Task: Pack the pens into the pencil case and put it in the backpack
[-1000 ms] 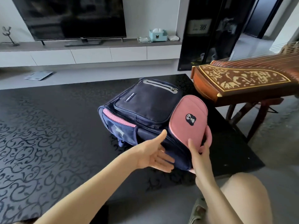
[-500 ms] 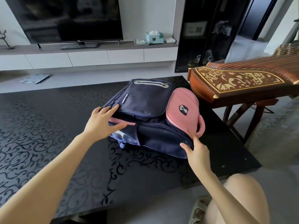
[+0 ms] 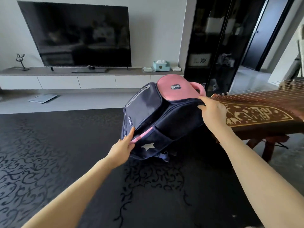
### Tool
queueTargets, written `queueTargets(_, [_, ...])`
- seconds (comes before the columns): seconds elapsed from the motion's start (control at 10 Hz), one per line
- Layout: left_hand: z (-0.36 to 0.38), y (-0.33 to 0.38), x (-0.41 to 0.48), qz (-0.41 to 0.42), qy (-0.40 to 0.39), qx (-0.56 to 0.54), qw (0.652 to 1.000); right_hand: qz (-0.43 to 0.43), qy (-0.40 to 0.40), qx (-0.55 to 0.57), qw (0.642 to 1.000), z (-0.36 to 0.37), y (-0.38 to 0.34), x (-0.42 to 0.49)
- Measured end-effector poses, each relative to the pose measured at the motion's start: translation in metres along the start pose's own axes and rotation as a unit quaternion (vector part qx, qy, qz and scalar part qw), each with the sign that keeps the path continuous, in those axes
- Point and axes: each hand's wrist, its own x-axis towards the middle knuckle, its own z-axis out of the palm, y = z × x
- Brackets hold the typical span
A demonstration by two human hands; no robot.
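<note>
We noted the pink-flapped navy fabric backpack (image 3: 177,122) tilted; right hand (image 3: 212,111) gripped its top, left hand (image 3: 122,148) pressed its side straight-fingered.

Backpack (image 3: 174,122) on tabletop (image 3: 65,153), left hand (image 3: 121,148) at its lower left corner, right hand (image 3: 213,111) on its upper right edge; zither (image 3: 256,112) just right; behind, television (image 3: 79,35) and tissue box (image 3: 161,65) on shelf (image 3: 41,71), cabinet (image 3: 213,38) to their right.
</note>
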Motion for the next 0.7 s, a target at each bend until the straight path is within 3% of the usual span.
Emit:
queueTargets(0.1, [0.029, 0.024, 0.017, 0.008, -0.018, -0.047, 0.999, 0.008, 0.023, -0.025, 0.999, -0.001, 0.017, 0.033])
queueTargets(0.3, [0.046, 0.064, 0.042, 0.050, -0.014, 0.017, 0.998, 0.112, -0.064, -0.135, 0.982, 0.011, 0.061, 0.055])
queueTargets(0.5, [0.039, 0.057, 0.045, 0.063, -0.057, 0.018, 0.996, 0.086, -0.090, -0.189, 0.974, -0.002, 0.060, 0.039])
queueTargets(0.6, [0.018, 0.049, 0.039, 0.033, -0.074, -0.032, 0.996, 0.069, -0.045, -0.162, 0.983, -0.009, 0.040, 0.027])
queueTargets(0.7, [-0.011, 0.048, 0.029, 0.018, -0.007, -0.095, 0.995, 0.021, -0.059, -0.011, 0.998, -0.020, 0.009, 0.009])
